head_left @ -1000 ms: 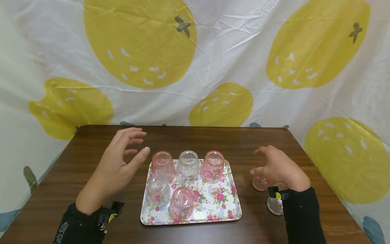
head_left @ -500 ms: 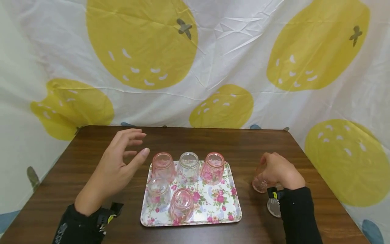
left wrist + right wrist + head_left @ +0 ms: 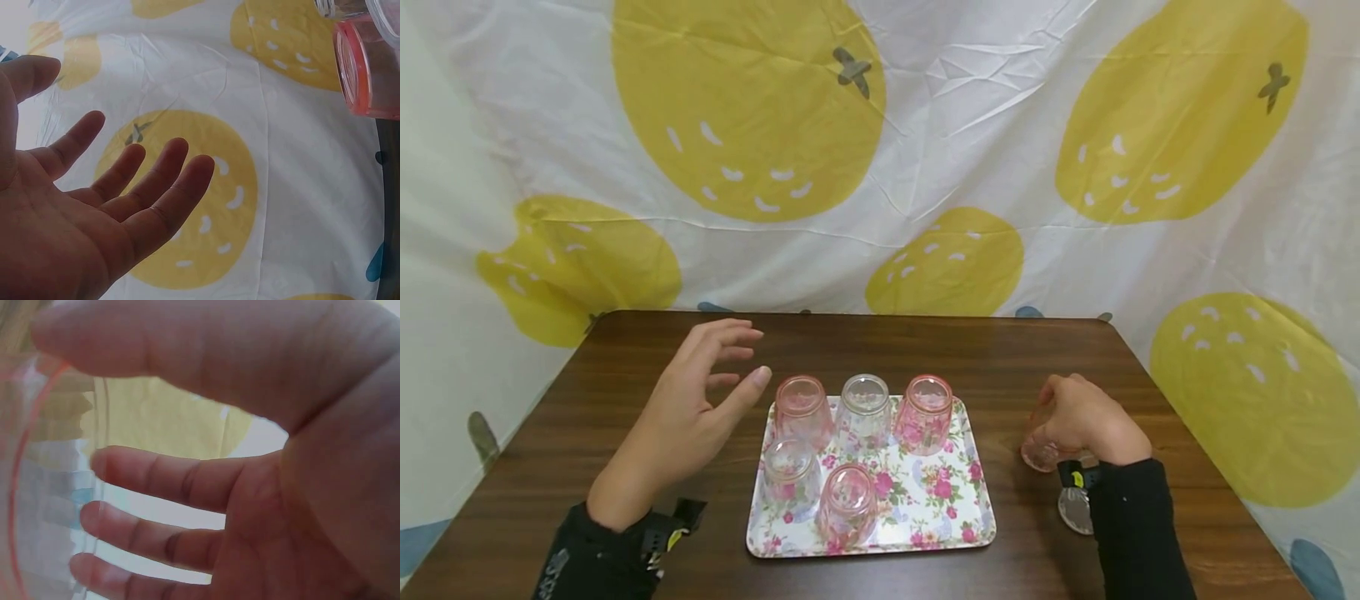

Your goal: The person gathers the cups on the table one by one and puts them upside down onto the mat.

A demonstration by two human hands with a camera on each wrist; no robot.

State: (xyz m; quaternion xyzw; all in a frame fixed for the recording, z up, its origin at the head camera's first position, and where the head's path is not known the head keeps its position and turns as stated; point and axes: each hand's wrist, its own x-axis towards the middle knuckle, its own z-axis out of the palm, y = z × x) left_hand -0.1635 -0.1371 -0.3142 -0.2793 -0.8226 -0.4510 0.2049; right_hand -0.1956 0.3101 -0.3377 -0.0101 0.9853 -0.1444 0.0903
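At the right of the table my right hand [image 3: 1086, 417] grips a pink glass [image 3: 1039, 457], mostly covered by the hand. In the right wrist view the thumb and fingers lie round this glass [image 3: 44, 487] at its rim. A clear glass [image 3: 1075, 510] stands just nearer, partly behind the wrist. My left hand [image 3: 677, 417] hovers left of the floral tray [image 3: 925, 521], fingers loosely bent, holding nothing. Upside down on the tray are a back row of pink [image 3: 802, 412], clear [image 3: 864, 408] and pink [image 3: 925, 412] glasses, then a clear [image 3: 791, 471] and a pink one [image 3: 848, 500] in front.
The dark wooden table [image 3: 700, 533] ends at a white cloth [image 3: 970, 150] printed with yellow fruit. Bare tray surface shows at its right front, and a strip of wood lies between tray and right hand.
My right hand has come down and closed round the pink glass, then stayed there. The left hand and the glasses on the tray keep their places.
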